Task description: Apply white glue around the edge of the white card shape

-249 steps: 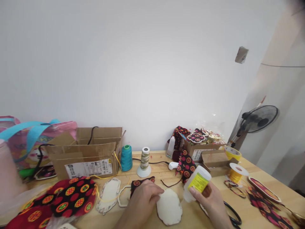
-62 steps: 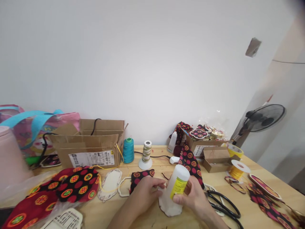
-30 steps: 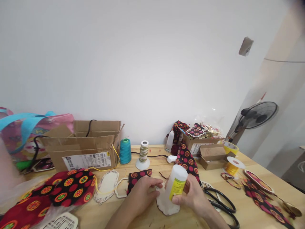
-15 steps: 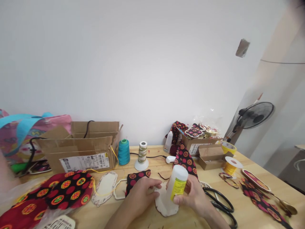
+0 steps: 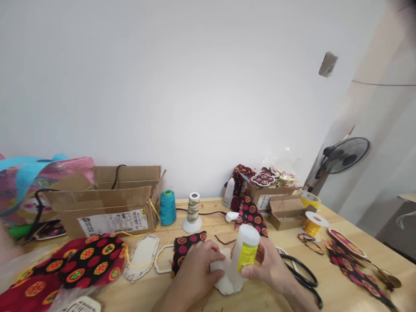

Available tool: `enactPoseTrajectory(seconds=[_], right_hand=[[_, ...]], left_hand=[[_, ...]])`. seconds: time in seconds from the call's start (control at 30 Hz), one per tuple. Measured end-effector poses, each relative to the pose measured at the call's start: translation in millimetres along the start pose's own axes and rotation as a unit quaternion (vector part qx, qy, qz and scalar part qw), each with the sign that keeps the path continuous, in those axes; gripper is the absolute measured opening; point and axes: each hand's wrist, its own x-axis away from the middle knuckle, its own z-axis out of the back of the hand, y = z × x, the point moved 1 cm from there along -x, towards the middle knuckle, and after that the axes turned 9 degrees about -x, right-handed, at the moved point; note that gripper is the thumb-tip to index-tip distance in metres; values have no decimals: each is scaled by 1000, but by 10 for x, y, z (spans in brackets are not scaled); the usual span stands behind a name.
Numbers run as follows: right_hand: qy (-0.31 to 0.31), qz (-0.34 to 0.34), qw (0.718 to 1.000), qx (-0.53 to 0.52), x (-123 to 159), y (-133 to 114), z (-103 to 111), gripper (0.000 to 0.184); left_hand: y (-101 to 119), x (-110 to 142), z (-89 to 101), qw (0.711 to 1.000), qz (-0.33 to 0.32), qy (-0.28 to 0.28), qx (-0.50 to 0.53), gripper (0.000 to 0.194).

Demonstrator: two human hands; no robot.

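A white bottle with a yellow label (image 5: 247, 253) is gripped in my right hand (image 5: 268, 266), tilted with its broad end up and its lower end over a pale, scalloped flat piece (image 5: 227, 287). The bottle's lower tip is hard to make out. My left hand (image 5: 203, 268) pinches the left edge of that piece between thumb and fingers. Behind the left hand lies a folded dark patterned cloth (image 5: 186, 245), partly covered by it. Black-handled scissors (image 5: 303, 277) lie to the right of my right hand, their blades mostly hidden.
Cardboard boxes (image 5: 113, 221) stand at the back left, with a teal thread cone (image 5: 167, 210) and a patterned spool (image 5: 193, 208) beside them. Patterned fabric rounds (image 5: 94, 262) lie at left. A yellow thread spool (image 5: 312, 227) and a small open box (image 5: 289, 213) stand at right.
The bottle has moved slightly right over the pale piece. My left hand has shifted a little right, its fingers now closer around the piece's edge. The view has turned slightly.
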Motion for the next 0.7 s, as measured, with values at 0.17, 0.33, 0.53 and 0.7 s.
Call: enactPoseTrajectory(seconds=[0.17,0.33,0.53,0.7], right_hand=[[-15,2,1000,-13,-2,-8,-10,26],[15,2,1000,13,15,-28,42,28],[-6,3,1000,-6,2,-34,-15,27],[5,5,1000,2,2,-42,-5,28]], left_hand=[[-3,-1,1,1000,-4,-2,-7,17],[-7,-1,0,1000,3,-5,-7,24],[9,-11,7,1000,-7,-8,-11,21],[5,-11,9,1000,4,-7,-11,26]])
